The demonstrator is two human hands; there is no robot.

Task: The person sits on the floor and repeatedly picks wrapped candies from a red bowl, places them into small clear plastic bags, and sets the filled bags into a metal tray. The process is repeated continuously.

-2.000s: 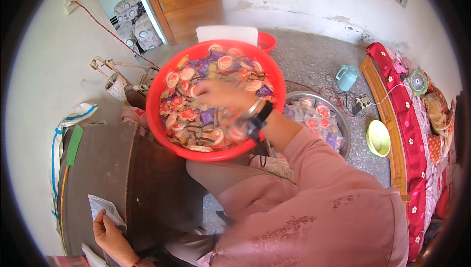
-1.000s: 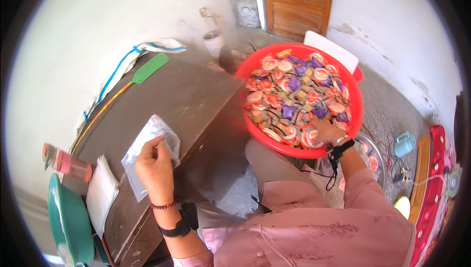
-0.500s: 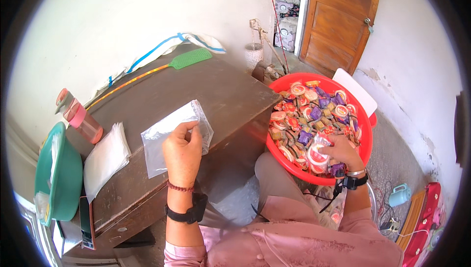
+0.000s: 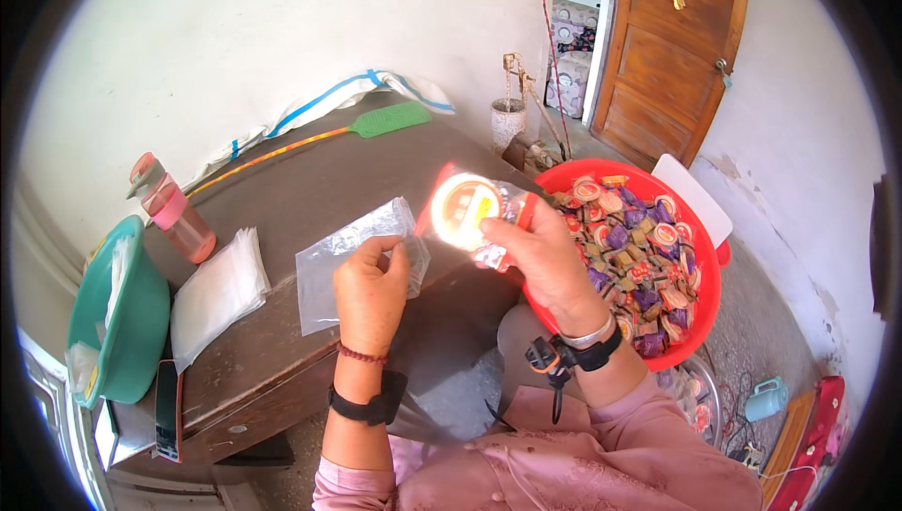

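Observation:
My left hand [image 4: 369, 290] pinches a clear plastic bag [image 4: 336, 262] above the dark wooden table [image 4: 310, 192]. My right hand [image 4: 538, 253] holds up a round wrapped snack packet [image 4: 465, 212], red and white with shiny film, just right of the bag's mouth. A large red basin [image 4: 700, 271] filled with several similar wrapped packets in red, purple and brown rests at my right, partly behind my right wrist.
A stack of clear bags [image 4: 216, 293] lies on the table's left part, beside a pink bottle [image 4: 171, 209] and a teal basin [image 4: 117, 323]. A green fly swatter [image 4: 390, 119] lies at the far edge. A wooden door [image 4: 672, 51] stands behind, a white stool [image 4: 697, 201] behind the red basin.
My right hand has lifted out of the red basin with one packet and brought it next to the bag. My left hand has kept the bag raised; the view swung left toward the table.

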